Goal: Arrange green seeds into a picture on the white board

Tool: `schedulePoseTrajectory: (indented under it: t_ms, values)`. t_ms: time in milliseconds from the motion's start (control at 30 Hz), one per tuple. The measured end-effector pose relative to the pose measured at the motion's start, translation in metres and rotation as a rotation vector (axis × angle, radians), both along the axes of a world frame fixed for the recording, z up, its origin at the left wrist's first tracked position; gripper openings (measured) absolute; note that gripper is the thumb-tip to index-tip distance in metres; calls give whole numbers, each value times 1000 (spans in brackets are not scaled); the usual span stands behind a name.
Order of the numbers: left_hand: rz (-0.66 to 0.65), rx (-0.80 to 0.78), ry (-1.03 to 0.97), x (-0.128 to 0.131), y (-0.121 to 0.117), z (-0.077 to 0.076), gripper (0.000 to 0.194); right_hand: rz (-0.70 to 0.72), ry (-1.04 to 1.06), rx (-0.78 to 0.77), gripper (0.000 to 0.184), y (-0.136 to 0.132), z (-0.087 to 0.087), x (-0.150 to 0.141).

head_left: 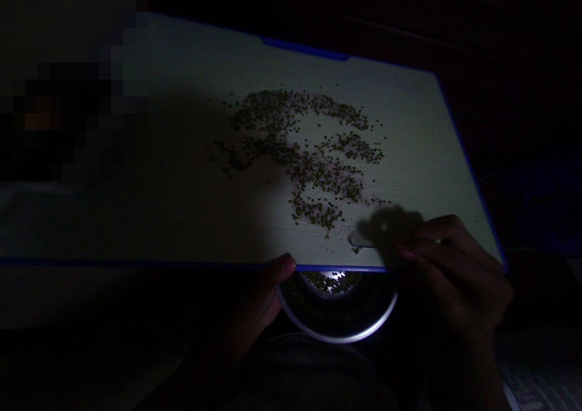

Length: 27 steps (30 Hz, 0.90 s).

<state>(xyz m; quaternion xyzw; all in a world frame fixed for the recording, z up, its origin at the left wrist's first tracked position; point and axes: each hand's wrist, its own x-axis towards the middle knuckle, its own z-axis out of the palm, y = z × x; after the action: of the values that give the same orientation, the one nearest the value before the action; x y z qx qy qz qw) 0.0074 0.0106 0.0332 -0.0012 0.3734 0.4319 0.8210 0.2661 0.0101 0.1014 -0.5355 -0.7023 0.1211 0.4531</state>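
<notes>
Many small dark seeds or beans (325, 177) lie scattered on a pale board (409, 126) with a blue edge. My right hand (454, 265) is over the board's near right part, its fingers pinched on a thin stick-like tool (370, 246). The tool's tip is near a single seed, and its exact kind is too dim to make out. Below the near edge is a round metal bowl (348, 339) with a shiny rim and more seeds inside; the board hides its far part. My left hand (266, 296) grips the bowl's left rim, its thumb at the board's edge.
A blue clip or handle strip (304, 48) sits on the board's far edge. Blurred-out squares cover the upper left. The room is very dark, with a strong shadow across the board's left half. A striped cloth (541, 387) shows at bottom right.
</notes>
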Motion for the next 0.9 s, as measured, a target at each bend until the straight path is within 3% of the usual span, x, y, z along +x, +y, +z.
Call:
schedulePoseTrajectory:
  t_ms: [333, 567, 733, 900]
  values:
    - [-29, 21, 16, -2, 2, 6, 70, 16, 32, 36, 30, 0, -1, -1]
    - [12, 39, 57, -1, 2, 2, 80, 59, 28, 29, 33, -1, -1, 1]
    - [-38, 76, 7, -5, 3, -2, 79, 95, 17, 53, 37, -2, -2, 2]
    - [-21, 51, 28, -2, 3, 4, 80, 116, 48, 47, 40, -3, -2, 2]
